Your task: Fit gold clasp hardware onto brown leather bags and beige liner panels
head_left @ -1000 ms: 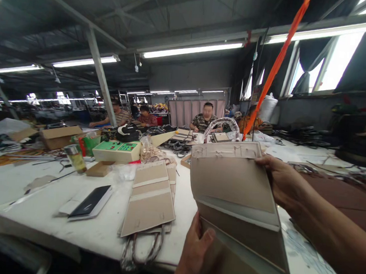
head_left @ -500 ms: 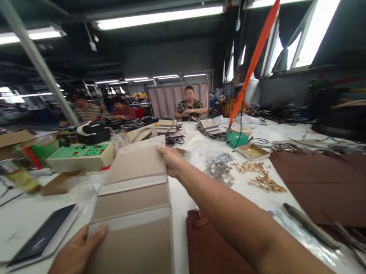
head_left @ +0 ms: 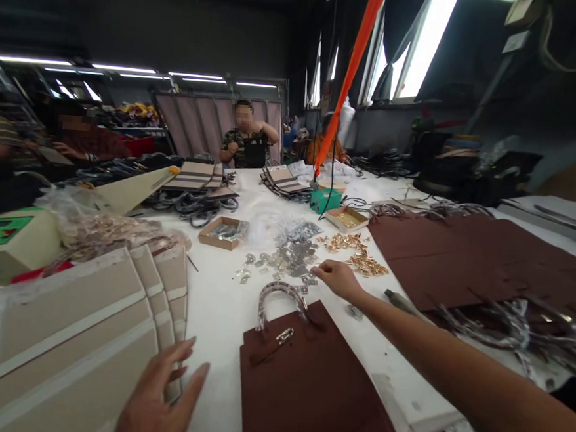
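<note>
My left hand (head_left: 162, 391) is open, its fingers apart, at the right edge of a fanned stack of beige panels (head_left: 78, 313) with pale strips across them. My right hand (head_left: 337, 280) reaches forward with curled fingers, beside a scatter of small silvery metal plates (head_left: 292, 259); whatever it may pinch is hidden. Between my hands lies a dark brown handbag (head_left: 306, 382), with a plastic-wrapped handle (head_left: 280, 291) at its far end and a small metal fitting (head_left: 284, 335) on its face. Gold-coloured metal fittings (head_left: 368, 264) lie just beyond my right hand.
Brown pieces (head_left: 462, 261) with wrapped handles cover the right side. A cardboard box (head_left: 222, 232), a shallow tray (head_left: 347, 218) and a green box (head_left: 325, 199) stand farther back. An orange strap (head_left: 350, 75) hangs down. A person (head_left: 246, 141) sits across the table; others work at left.
The beige panel that both hands held now lies at left with the stack, released. My right hand has moved to the metal pieces. The view has turned right, showing the whole brown handbag.
</note>
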The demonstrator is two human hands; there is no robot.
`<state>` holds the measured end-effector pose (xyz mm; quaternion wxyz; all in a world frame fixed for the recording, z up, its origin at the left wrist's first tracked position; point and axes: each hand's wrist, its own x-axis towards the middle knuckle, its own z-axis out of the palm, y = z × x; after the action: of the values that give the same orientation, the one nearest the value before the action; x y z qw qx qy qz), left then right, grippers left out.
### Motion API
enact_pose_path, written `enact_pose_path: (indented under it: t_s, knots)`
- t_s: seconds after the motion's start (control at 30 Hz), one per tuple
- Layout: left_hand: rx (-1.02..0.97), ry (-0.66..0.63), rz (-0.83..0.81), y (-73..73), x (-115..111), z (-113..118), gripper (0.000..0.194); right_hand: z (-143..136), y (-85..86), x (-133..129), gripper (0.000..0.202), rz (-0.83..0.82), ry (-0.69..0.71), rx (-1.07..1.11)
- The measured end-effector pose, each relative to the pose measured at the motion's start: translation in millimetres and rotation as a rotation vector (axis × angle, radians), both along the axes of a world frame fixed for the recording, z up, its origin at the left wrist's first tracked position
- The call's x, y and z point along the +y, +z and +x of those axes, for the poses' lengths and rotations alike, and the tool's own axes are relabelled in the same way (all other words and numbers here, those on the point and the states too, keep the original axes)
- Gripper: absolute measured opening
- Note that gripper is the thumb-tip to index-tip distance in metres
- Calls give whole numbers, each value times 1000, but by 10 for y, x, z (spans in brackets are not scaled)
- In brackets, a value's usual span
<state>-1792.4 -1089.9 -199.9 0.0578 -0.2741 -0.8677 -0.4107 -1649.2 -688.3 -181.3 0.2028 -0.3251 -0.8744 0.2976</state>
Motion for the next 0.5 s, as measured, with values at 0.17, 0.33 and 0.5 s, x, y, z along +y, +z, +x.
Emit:
enact_pose_path:
  t_s: [0.17, 0.33, 0.5]
  knots:
    - [122, -141, 69, -453, 748, 613, 48, 506, -243, 757, 24, 154, -97, -172]
    - [312, -193, 14, -662, 858, 761, 41, 373, -410, 915, 21, 173, -43, -253]
    - [334, -170, -102, -531, 861, 871, 37, 338, -315, 805, 25, 114, -31, -189]
